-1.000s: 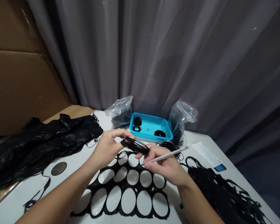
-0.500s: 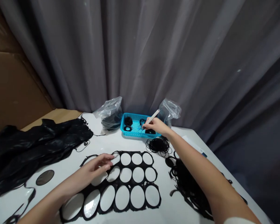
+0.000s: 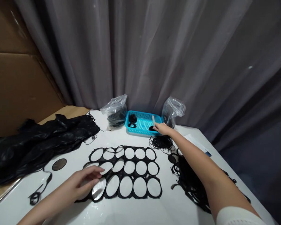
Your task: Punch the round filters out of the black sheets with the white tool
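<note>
My right hand (image 3: pixel 163 128) is at the right end of a blue plastic basket (image 3: pixel 140 132), with its fingers closed round a slim white pen-like stick (image 3: pixel 154 120) that points up. The tip of the stick is hidden. Inside the basket are small bundles of black rings (image 3: pixel 132 118) on the left and a black piece (image 3: pixel 151 128) close to my fingers. My left hand (image 3: pixel 87 180) hovers at or touches the left side of a black sheet (image 3: pixel 121 173) with rows of round cut-outs. Its fingers are loosely curved and apart, holding nothing visible.
Clear plastic bags (image 3: pixel 117 112) stand either side of the basket. Thin black loops (image 3: pixel 162 142) lie before it. A tangled black pile (image 3: pixel 189 181) is under my right forearm. Crumpled black material (image 3: pixel 44 140) and a dark disc (image 3: pixel 59 164) are at left, near a cardboard box (image 3: pixel 18 84).
My right hand has moved right within the basket, and the stick has turned more upright. Black loops near its fingers no longer show. My left hand has drawn back toward the sheet's lower left.
</note>
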`<control>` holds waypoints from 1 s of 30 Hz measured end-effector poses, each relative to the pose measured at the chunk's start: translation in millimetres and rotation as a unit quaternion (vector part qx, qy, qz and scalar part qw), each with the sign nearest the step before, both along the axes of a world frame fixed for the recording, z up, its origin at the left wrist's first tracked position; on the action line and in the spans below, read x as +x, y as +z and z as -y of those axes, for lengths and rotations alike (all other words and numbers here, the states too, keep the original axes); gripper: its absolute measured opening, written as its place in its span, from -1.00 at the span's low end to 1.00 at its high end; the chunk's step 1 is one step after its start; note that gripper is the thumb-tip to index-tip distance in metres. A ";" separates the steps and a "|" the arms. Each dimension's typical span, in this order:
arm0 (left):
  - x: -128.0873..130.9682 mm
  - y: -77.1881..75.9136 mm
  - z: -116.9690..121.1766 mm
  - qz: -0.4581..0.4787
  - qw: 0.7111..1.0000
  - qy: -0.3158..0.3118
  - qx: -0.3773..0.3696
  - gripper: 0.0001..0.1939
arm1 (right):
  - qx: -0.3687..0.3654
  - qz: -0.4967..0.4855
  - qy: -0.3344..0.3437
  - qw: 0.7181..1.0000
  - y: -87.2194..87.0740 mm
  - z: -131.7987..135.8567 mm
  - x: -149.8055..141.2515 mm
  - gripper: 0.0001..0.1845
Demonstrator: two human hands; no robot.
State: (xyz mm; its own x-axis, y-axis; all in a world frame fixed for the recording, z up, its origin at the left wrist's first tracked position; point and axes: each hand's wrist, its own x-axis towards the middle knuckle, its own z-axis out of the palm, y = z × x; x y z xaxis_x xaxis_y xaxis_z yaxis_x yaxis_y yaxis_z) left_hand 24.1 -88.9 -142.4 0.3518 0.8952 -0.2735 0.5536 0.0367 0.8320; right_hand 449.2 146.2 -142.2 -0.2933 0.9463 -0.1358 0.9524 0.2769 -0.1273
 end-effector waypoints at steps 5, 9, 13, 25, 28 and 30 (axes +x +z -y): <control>12.4 10.8 0.5 -0.011 0.999 -0.015 0.029 -0.63 | 0.005 0.005 -0.011 1.000 -1.7 4.1 1.9 -0.76; 26.0 4.9 4.1 -0.069 0.990 -0.037 0.118 -0.67 | 0.010 -0.006 -0.008 1.000 -8.6 6.5 0.9 -0.76; 41.1 -15.6 10.1 -0.178 0.957 -0.047 0.225 -0.56 | 0.025 -0.038 -0.010 0.999 -10.3 5.4 0.2 -0.78; 99.5 29.5 -13.5 0.105 0.977 -0.032 0.183 -0.79 | -0.286 -0.490 0.188 0.802 8.8 167.1 -91.8 -0.54; 104.5 47.5 -22.4 0.097 0.969 -0.090 0.209 -0.76 | -0.282 -0.554 0.112 0.775 12.6 216.1 -84.1 -0.59; 83.0 52.3 -32.5 -0.032 0.954 -0.102 0.280 -0.75 | -0.212 -0.589 -0.009 0.779 15.8 238.8 -42.9 -0.65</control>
State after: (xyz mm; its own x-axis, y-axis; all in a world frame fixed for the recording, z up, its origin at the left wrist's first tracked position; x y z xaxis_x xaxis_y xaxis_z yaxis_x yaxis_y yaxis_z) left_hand 107.1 -56.4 -90.1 0.5336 0.8214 0.2015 0.5512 -0.5184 0.6538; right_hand 406.3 -92.5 -126.5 -0.4386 0.8947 -0.0841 0.1077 -0.0405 -0.9934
